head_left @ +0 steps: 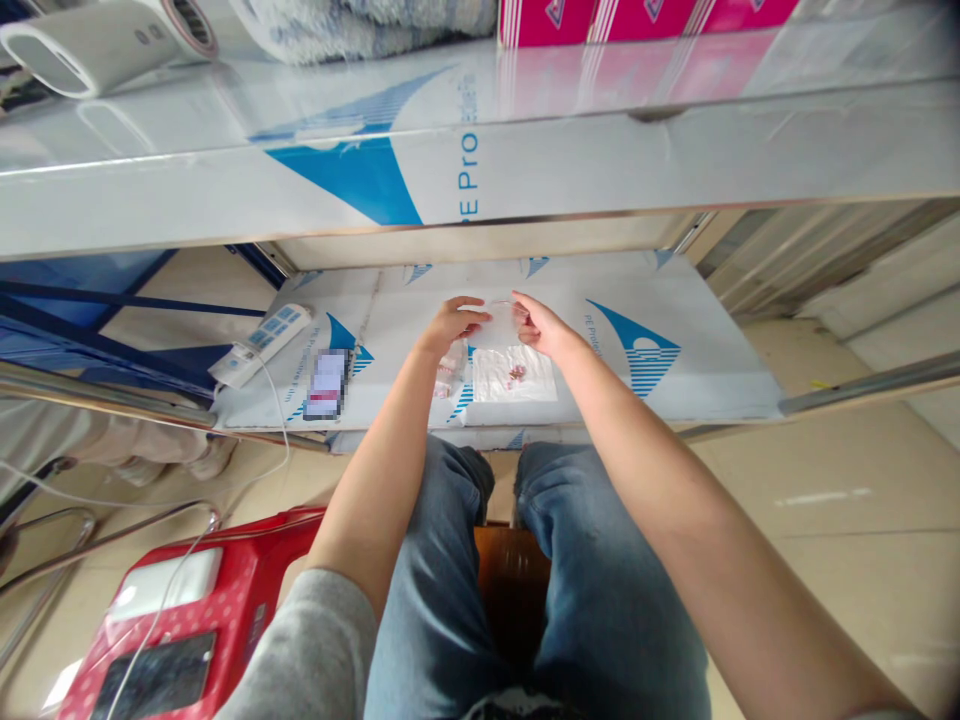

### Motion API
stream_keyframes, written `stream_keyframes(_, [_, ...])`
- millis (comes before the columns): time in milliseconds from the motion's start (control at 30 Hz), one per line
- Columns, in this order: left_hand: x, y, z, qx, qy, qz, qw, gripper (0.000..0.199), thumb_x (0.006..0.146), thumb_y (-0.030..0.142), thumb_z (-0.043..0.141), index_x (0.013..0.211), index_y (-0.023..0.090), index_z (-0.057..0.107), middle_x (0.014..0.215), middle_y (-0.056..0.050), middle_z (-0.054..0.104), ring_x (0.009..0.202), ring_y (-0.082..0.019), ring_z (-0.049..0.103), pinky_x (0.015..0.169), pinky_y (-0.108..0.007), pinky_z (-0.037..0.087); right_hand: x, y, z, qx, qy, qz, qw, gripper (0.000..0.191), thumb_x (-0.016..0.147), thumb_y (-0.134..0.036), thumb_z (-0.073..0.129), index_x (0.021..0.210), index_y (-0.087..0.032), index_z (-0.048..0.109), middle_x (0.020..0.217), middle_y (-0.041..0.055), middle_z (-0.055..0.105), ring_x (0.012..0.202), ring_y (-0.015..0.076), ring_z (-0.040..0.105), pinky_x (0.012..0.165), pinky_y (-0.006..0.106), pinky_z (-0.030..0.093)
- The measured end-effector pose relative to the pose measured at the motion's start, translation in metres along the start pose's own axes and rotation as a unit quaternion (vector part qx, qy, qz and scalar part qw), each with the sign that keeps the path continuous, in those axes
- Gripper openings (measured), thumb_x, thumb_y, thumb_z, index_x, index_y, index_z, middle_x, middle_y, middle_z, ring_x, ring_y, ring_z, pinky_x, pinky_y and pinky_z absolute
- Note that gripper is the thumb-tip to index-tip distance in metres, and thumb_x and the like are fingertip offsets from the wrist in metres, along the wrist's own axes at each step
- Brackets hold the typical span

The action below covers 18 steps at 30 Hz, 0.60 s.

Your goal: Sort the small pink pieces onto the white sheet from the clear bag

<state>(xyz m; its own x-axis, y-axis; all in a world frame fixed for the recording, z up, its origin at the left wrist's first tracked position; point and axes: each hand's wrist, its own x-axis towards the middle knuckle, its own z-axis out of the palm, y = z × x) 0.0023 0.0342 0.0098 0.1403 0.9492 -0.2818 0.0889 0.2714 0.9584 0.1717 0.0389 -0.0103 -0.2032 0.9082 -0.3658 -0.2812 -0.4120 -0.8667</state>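
Note:
Over the film-covered lower shelf (405,300), my left hand (456,322) and my right hand (538,325) face each other with a narrow gap between them. A thin, pale loop or strand spans that gap, its ends at the fingertips of both hands. Fingers of each hand are curled and pressed together around its ends. Below my right hand lies a flat white sheet or clear bag (491,388) with small reddish-pink pieces (517,373) on it. Just left of it, partly under my left wrist, is a small clear packet (444,385) with pink bits.
A phone (327,385) and a white power strip (262,345) with a cable lie at the shelf's left. The upper shelf edge (562,150) juts out above, bearing pink boxes (551,22), fluffy cloth (360,25) and a white device (90,45). A red suitcase (247,570) stands lower left.

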Motion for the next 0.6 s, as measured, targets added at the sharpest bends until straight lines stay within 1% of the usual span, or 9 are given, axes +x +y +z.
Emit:
stream_keyframes(100, [0.005,-0.003,0.004,-0.052,0.001,0.017,0.999,0.035,0.055,0.016,0.071,0.090,0.018,0.063,0.066,-0.002,0.062,0.060,-0.009,0.054,0.062,-0.022,0.040,0.003,-0.001,-0.004,0.034,0.028,-0.001,0.999,0.031,0.082,-0.043,0.052,0.063,-0.021,0.040,0.042,-0.0096,0.028,0.030,0.0031,0.016,0.029,0.018,0.012])
stream_keyframes(167, [0.015,-0.010,0.005,-0.070,0.033,0.012,0.997,0.036,0.055,0.016,0.070,0.090,0.018,0.062,0.067,-0.001,0.063,0.060,-0.009,0.054,0.061,-0.022,0.039,0.004,0.001,-0.009,0.018,0.057,-0.006,0.998,0.031,0.083,-0.041,0.050,0.062,-0.020,0.040,0.041,-0.0101,0.026,0.030,0.0033,0.016,0.030,0.018,0.011])
stream_keyframes(233, [0.029,-0.020,0.006,-0.074,0.096,-0.008,0.993,0.031,0.055,0.016,0.069,0.085,0.017,0.062,0.062,-0.001,0.060,0.058,-0.009,0.052,0.059,-0.022,0.037,0.003,0.007,-0.015,-0.038,0.085,-0.013,0.996,0.031,0.082,-0.039,0.052,0.061,-0.020,0.041,0.040,-0.0107,0.024,0.031,0.0034,0.015,0.031,0.018,0.010])
stream_keyframes(267, [0.036,-0.027,0.006,-0.069,0.122,-0.019,0.990,0.029,0.055,0.015,0.069,0.083,0.017,0.062,0.061,0.000,0.059,0.058,-0.009,0.052,0.059,-0.022,0.037,0.003,0.011,-0.019,-0.083,0.098,-0.021,0.991,0.030,0.080,-0.039,0.054,0.060,-0.019,0.043,0.039,-0.0109,0.023,0.031,0.0035,0.016,0.032,0.019,0.010])
stream_keyframes(333, [0.050,-0.040,0.006,-0.056,0.162,-0.041,0.984,0.026,0.053,0.015,0.071,0.078,0.017,0.062,0.061,0.000,0.059,0.059,-0.009,0.052,0.060,-0.022,0.036,0.003,0.020,-0.026,-0.204,0.116,-0.048,0.971,0.029,0.076,-0.039,0.058,0.060,-0.018,0.048,0.038,-0.0103,0.025,0.032,0.0039,0.018,0.035,0.020,0.012])
stream_keyframes(367, [0.056,-0.046,0.006,-0.054,0.177,-0.051,0.981,0.026,0.052,0.017,0.072,0.076,0.018,0.062,0.062,0.000,0.059,0.059,-0.009,0.053,0.061,-0.022,0.036,0.004,0.026,-0.030,-0.280,0.123,-0.068,0.950,0.030,0.075,-0.039,0.059,0.058,-0.017,0.049,0.038,-0.0090,0.028,0.034,0.0044,0.023,0.036,0.020,0.015])
stream_keyframes(433, [0.065,-0.057,0.006,-0.060,0.201,-0.069,0.975,0.026,0.052,0.021,0.074,0.075,0.018,0.061,0.064,0.001,0.060,0.061,-0.010,0.054,0.062,-0.023,0.036,0.008,0.036,-0.035,-0.435,0.095,-0.080,0.892,0.033,0.074,-0.038,0.060,0.052,-0.015,0.052,0.039,-0.0058,0.035,0.039,0.0063,0.033,0.040,0.021,0.020])
stream_keyframes(500, [0.072,-0.065,0.006,-0.074,0.215,-0.072,0.971,0.026,0.054,0.022,0.074,0.075,0.019,0.061,0.064,0.001,0.059,0.062,-0.009,0.055,0.063,-0.023,0.037,0.012,0.045,-0.037,-0.563,0.059,-0.073,0.821,0.034,0.076,-0.038,0.057,0.053,-0.014,0.056,0.043,-0.0025,0.045,0.046,0.0090,0.043,0.044,0.021,0.024])
stream_keyframes(600, [0.081,-0.072,0.004,-0.096,0.224,-0.059,0.968,0.025,0.056,0.022,0.074,0.077,0.019,0.060,0.063,0.002,0.057,0.062,-0.008,0.054,0.063,-0.022,0.038,0.014,0.054,-0.034,-0.698,-0.001,-0.037,0.715,0.027,0.078,-0.034,0.056,0.062,-0.013,0.064,0.057,0.0042,0.061,0.058,0.0133,0.054,0.048,0.022,0.028])
